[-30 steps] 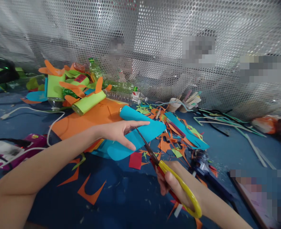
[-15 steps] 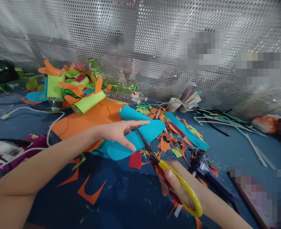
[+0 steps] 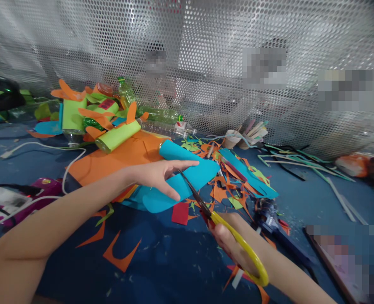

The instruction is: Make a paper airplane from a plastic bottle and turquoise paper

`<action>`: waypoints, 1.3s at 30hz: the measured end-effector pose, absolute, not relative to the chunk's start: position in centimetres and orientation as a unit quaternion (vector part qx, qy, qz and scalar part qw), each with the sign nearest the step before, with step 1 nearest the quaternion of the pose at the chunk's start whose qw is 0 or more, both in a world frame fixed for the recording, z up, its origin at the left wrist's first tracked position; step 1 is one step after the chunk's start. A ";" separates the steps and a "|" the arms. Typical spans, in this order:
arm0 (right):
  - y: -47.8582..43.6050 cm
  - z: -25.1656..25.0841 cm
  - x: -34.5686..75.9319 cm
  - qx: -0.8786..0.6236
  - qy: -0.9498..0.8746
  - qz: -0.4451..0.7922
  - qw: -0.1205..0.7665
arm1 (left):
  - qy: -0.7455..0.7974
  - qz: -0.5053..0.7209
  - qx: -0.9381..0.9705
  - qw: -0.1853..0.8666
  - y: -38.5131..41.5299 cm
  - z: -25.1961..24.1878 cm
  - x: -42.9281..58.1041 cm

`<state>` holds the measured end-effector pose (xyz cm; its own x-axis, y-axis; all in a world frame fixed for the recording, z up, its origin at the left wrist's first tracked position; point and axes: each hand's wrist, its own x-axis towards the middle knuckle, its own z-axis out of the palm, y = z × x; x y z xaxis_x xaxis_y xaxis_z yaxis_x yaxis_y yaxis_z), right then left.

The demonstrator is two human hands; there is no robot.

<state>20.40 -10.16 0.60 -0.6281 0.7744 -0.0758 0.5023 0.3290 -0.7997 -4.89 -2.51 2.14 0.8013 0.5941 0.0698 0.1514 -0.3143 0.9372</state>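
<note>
A pair of scissors with dark blades and yellow and red handles is gripped in my right hand. The blades look nearly together and point up-left across a bright blue sheet of paper. Over that sheet, my left hand is spread, thumb and index finger stretched apart on its surface. Its other fingers are partly hidden, close to the scissor tips. One end of the blue paper is rolled or wrapped at the top. Larger orange paper sheets lie beneath and behind my left arm.
Bottles wrapped in green paper with orange fins stand and lie at back left. Paper scraps litter the table right of the blue sheet. A blue glue gun, a phone-like slab and a purple device with cables lie around. A perforated metal screen rises behind.
The scissor handles have drawn closer together, so less of the red one shows. My left hand and the blue paper are almost unmoved.
</note>
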 end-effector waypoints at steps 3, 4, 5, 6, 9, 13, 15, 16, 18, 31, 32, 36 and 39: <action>-10.2 0.6 20.5 -0.394 -0.818 0.398 0.134 | 0.242 0.205 0.784 0.534 -2.5 2.1 -5.0; -10.2 0.7 20.6 -0.394 -0.823 0.387 0.134 | 0.247 0.204 0.785 0.531 -2.4 2.1 -5.1; -10.2 0.7 20.6 -0.393 -0.829 0.374 0.138 | 0.256 0.200 0.785 0.527 -2.4 2.0 -5.1; -10.2 0.7 20.7 -0.389 -0.834 0.362 0.146 | 0.269 0.196 0.784 0.524 -2.4 1.9 -5.2; -10.1 0.6 20.8 -0.383 -0.843 0.329 0.187 | 0.312 0.186 0.778 0.512 -2.1 1.5 -5.4; -9.2 0.4 20.7 -0.510 -0.805 0.226 0.202 | 0.316 0.190 0.786 0.497 -1.7 0.7 -5.4; -8.1 0.0 20.9 -0.577 -0.784 0.158 0.168 | 0.294 0.189 0.794 0.498 -1.6 0.4 -5.3; -7.6 -0.3 21.1 -0.594 -0.779 0.126 0.155 | 0.283 0.187 0.797 0.500 -1.5 0.3 -5.3; -6.4 -1.0 21.7 -0.618 -0.768 0.087 0.144 | 0.271 0.183 0.803 0.498 -1.5 0.2 -5.2; -3.5 -1.7 23.7 -0.698 -0.711 0.021 0.087 | 0.247 0.060 0.844 0.472 -2.1 0.2 -4.8; -3.6 -1.8 23.6 -0.699 -0.709 0.017 0.090 | 0.248 0.052 0.847 0.467 -2.2 0.2 -4.7; -4.4 -1.6 23.1 -0.657 -0.738 -0.055 0.147 | 0.256 0.028 0.857 0.446 -2.6 0.4 -4.3; -5.4 -1.0 22.5 -0.542 -0.807 -0.055 0.228 | 0.254 0.021 0.859 0.445 -3.0 0.5 -4.0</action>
<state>22.47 -5.41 -1.00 -0.3084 0.8501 0.4268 0.8999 0.4061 -0.1587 -3.98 -3.00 0.47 0.8702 0.4544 -0.1903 0.4176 -0.4754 0.7744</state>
